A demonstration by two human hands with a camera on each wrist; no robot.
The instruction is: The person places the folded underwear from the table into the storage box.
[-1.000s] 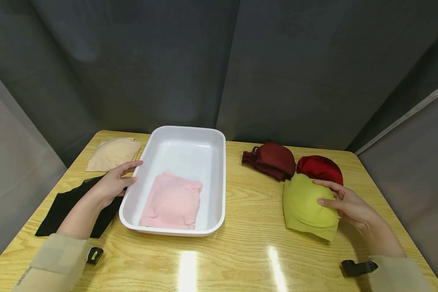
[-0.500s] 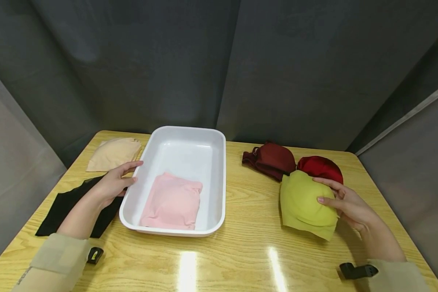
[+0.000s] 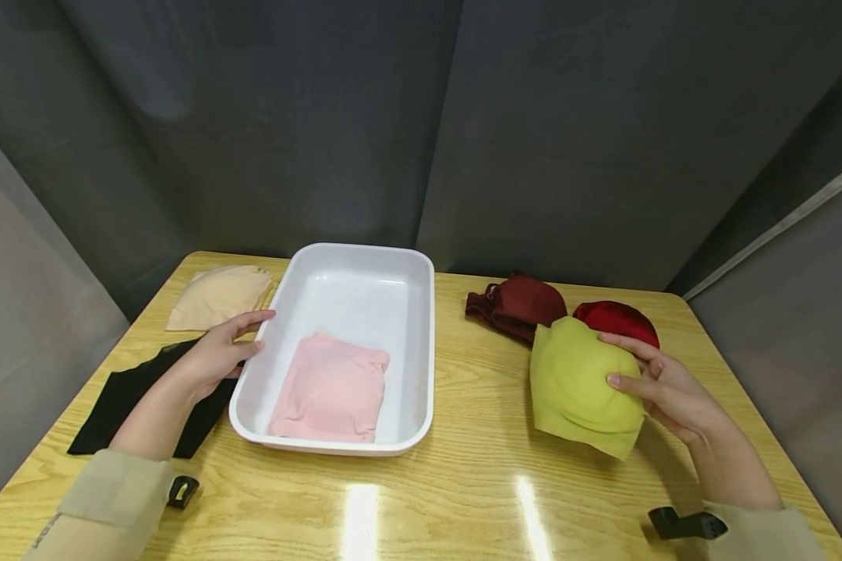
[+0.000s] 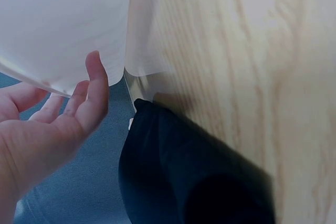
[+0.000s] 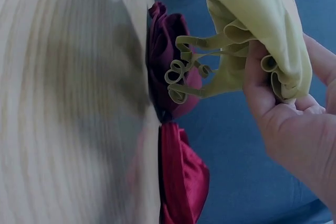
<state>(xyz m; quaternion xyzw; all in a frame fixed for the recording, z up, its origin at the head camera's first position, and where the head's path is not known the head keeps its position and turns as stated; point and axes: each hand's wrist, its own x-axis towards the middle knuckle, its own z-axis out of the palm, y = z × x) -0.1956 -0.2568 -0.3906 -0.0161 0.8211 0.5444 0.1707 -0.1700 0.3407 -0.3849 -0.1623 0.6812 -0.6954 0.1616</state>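
My right hand (image 3: pixel 663 389) pinches a folded yellow bra (image 3: pixel 582 382) by its right side, thumb in front. In the right wrist view the bra's thin curled straps (image 5: pixel 181 85) dangle over the table's edge line. My left hand (image 3: pixel 217 354) holds the left rim of a white tray (image 3: pixel 424 351); thumb and forefinger reach the rim while the other fingers (image 4: pixel 97 85) stay outside the wall. A folded pink bra (image 3: pixel 333 386) lies in the tray's near half.
Left of the tray lie a beige bra (image 3: pixel 221 296) and a black garment (image 3: pixel 133 389), partly under my left forearm. Behind the yellow bra sit a dark maroon bra (image 3: pixel 526 300) and a shiny red bra (image 3: pixel 617 319). A dark curtain (image 3: pixel 393 125) stands beyond the table (image 3: pixel 456 483).
The yellow bra has shifted slightly left and up in my right hand, and now overlaps the maroon bra's lower edge. My left hand and the tray have stayed put.
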